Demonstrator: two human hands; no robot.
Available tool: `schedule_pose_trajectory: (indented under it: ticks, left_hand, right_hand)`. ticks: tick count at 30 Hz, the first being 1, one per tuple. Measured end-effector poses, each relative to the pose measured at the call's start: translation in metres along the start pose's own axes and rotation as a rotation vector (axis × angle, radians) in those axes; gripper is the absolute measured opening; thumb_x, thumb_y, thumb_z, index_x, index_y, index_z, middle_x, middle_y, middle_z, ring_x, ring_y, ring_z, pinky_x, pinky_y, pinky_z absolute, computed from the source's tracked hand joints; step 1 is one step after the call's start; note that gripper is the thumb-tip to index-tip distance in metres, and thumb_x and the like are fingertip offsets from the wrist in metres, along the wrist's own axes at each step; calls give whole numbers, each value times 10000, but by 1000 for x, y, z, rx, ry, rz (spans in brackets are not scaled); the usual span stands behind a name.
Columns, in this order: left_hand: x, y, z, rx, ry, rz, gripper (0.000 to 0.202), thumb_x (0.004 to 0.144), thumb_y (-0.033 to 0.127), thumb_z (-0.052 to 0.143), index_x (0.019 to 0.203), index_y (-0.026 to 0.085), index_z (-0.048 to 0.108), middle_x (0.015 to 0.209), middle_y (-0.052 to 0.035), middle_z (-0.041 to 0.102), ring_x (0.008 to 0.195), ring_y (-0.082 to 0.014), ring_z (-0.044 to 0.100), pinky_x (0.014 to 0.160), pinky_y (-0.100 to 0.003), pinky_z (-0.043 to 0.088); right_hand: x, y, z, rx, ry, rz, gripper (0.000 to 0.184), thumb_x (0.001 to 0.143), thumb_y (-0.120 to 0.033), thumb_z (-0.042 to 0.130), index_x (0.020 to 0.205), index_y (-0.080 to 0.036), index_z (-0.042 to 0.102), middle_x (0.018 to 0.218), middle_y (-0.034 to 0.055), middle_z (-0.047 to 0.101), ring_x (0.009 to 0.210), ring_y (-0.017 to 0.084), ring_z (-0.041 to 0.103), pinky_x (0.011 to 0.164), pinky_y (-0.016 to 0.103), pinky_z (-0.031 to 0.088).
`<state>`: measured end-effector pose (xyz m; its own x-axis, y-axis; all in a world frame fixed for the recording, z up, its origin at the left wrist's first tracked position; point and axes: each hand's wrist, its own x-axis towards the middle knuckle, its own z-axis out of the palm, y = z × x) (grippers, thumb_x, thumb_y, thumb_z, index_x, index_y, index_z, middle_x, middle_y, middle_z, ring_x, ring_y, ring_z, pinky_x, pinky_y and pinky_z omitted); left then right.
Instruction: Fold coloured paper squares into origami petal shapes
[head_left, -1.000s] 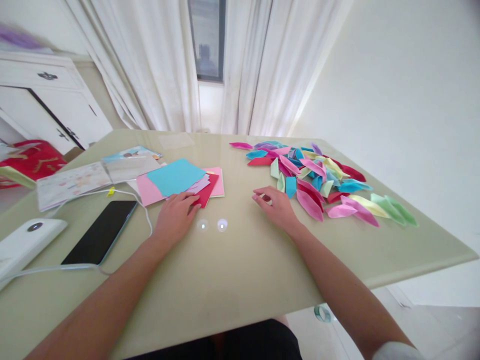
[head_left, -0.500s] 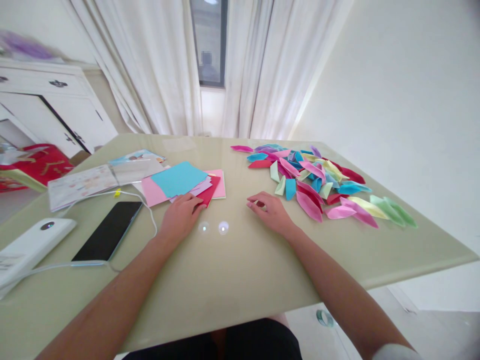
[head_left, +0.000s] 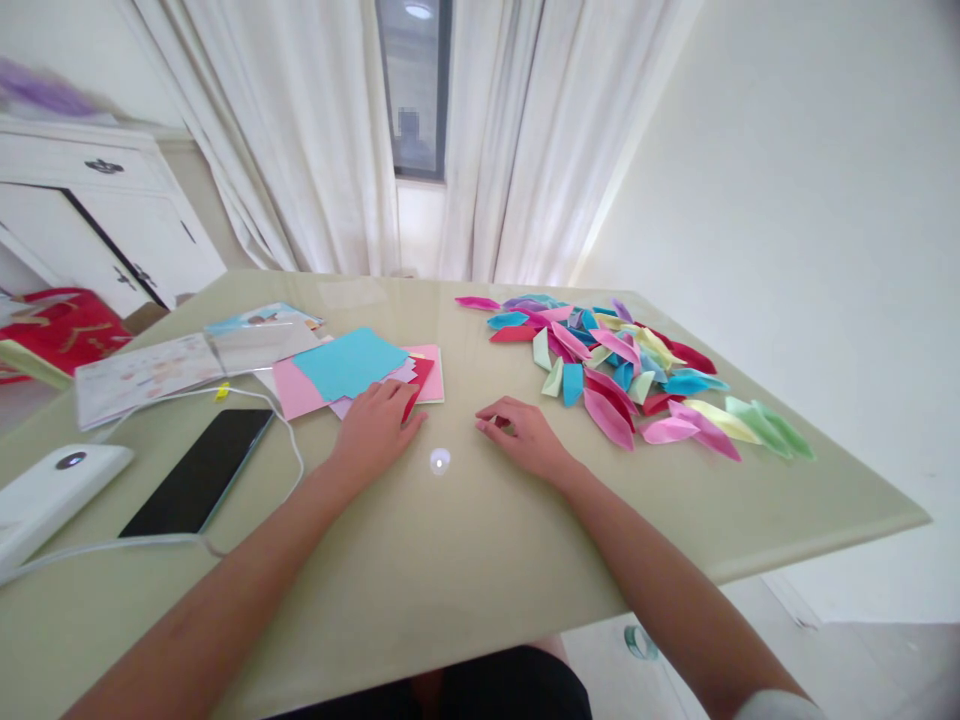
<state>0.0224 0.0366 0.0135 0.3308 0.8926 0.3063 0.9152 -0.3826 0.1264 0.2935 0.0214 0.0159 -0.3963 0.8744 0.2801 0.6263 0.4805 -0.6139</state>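
Note:
My left hand (head_left: 375, 428) lies palm down on the near edge of a loose stack of coloured paper squares (head_left: 352, 368), its fingers flat over a red sheet, with a blue sheet on top of the stack. My right hand (head_left: 519, 436) rests on the glossy beige table (head_left: 465, 540) a little to the right, fingers curled loosely, holding nothing that I can see. To its right lies a heap of folded paper boats (head_left: 622, 370) in pink, blue, red, yellow and green.
A black phone (head_left: 201, 470) lies at the left with a white cable (head_left: 277, 420) looping past it. A white device (head_left: 45, 495) sits at the far left edge. Printed sheets (head_left: 150, 365) lie behind the phone. A white cabinet (head_left: 97, 220) and curtains stand beyond the table.
My right hand has slid left across the table, away from the heap of boats. My left hand has stayed on the stack's near edge, shifting slightly right.

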Motion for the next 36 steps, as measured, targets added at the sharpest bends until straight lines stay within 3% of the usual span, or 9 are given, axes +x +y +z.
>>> schedule_pose_trajectory:
  ticks: [4,9,16,19,22,25,28,31,36]
  left_hand:
    - [29,14,3,40,-93,72,338,971,318,635,1273,167,661,1349,-157,675,1268,-353,601,1057,-455,475]
    - [49,13,11,84,-214,99,251,984,110,494,1035,184,729,1098,-149,751,1140,-310,696,951,-404,519]
    - [58,-5,7,96,-233,-4,418,1054,170,319,1384,172,575,1113,-160,754,965,-303,751,816,-399,555]
    - [56,-4,4,73,-239,57,441,1016,130,358,1340,254,630,1216,-114,725,1038,-276,732,843,-368,553]
    - [54,-2,3,44,-230,130,329,996,179,435,1148,230,722,1210,-114,700,1091,-282,704,900,-377,550]
    - [53,-6,4,6,-217,192,243,967,247,553,1147,211,713,1202,-124,684,1145,-292,674,976,-392,535]
    - [52,-11,8,-41,-203,206,216,937,166,567,1084,215,718,1185,-121,682,1142,-282,674,991,-386,531]
    - [52,-16,10,-117,-163,167,272,894,68,523,1021,206,720,1151,-125,694,1126,-273,687,1002,-385,529]
    - [49,-26,10,-325,-21,-12,331,827,177,613,1136,215,725,1194,-105,730,1083,-284,711,1008,-397,538]
  right_hand:
    - [-2,-2,-1,7,-29,-24,113,998,-220,671,1057,-174,755,1013,67,744,830,160,704,799,293,542]
    - [-3,-3,-3,-8,-42,-30,115,1006,-230,665,1065,-185,753,1006,61,738,820,156,700,788,286,529]
    - [-3,-1,-2,-39,-73,-38,121,1012,-224,658,1080,-175,745,1022,64,726,816,146,699,791,275,525]
    - [-3,0,-1,-38,-71,-45,116,1009,-224,660,1072,-173,743,1015,62,726,819,148,697,796,274,526]
    - [-3,0,-2,-38,-69,-45,115,1004,-220,665,1072,-170,743,1017,65,728,826,155,699,799,279,529]
    - [-3,-1,-2,-35,-70,-45,116,1002,-220,666,1076,-176,744,1020,65,727,830,158,701,805,284,531]
    - [-3,-1,-2,-35,-71,-43,112,997,-217,672,1070,-177,748,1015,64,727,824,157,701,803,284,531]
    - [-3,-2,-2,-39,-73,-41,117,1000,-220,671,1074,-175,750,1020,67,726,829,156,702,807,282,530]
    - [-3,1,-1,-38,-82,-51,127,1004,-224,667,1078,-164,751,1016,70,721,828,157,703,803,279,531]
